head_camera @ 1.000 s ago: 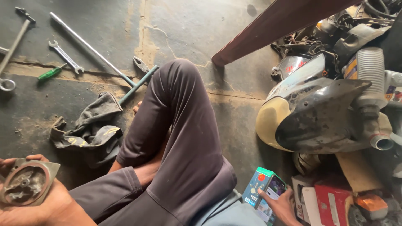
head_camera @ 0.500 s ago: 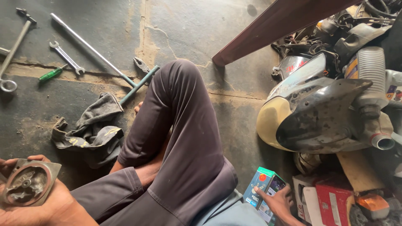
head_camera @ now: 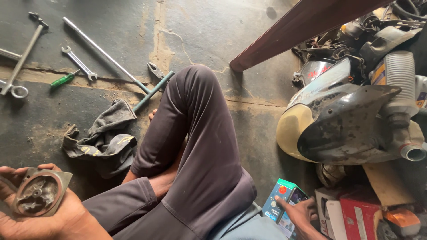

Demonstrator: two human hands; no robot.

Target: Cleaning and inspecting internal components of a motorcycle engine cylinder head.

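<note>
Left hand (head_camera: 31, 213) palm up, fingers curled under a grimy round metal part (head_camera: 38, 194), face upward, cradled rather than pinched. Right hand (head_camera: 302, 215) low beside the hip, fingers closed on the near edge of a small teal box (head_camera: 278, 202), long axis tilting up and away from the palm. Well apart across the bent knee (head_camera: 195, 111); grey rag (head_camera: 102, 140) just beyond the left grip.

A single head-worn camera looks steeply down from close above the seated person's lap. The concrete floor (head_camera: 267, 146) fills the far part of the frame, with both hands cut by the near edge at left and right.
</note>
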